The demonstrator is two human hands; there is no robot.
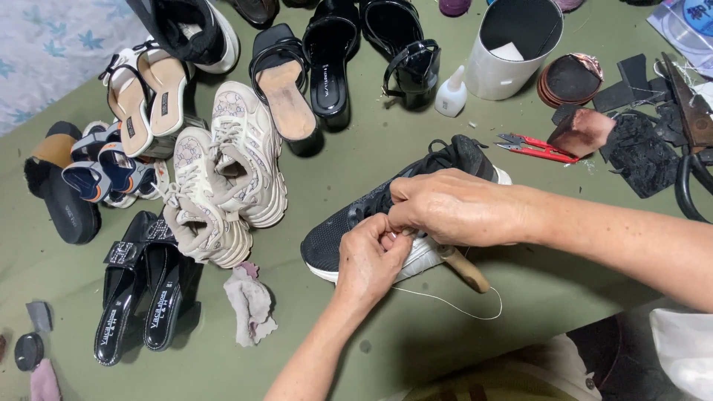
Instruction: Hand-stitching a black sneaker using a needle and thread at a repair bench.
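On mat (pixel 460 349): one sneaker (pixel 349 223), two hands.

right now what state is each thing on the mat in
black sneaker: lying on its side, held by both hands
left hand: pinched at the sneaker's edge
right hand: pressed on top of the sneaker
wooden-handled tool: under the right hand, tip hidden
white thread: slack, looping on the mat
red snips: lying flat, blades shut
glue bottle: upright, capped
white cylinder: tipped, open mouth showing
beige sneakers: paired, laced
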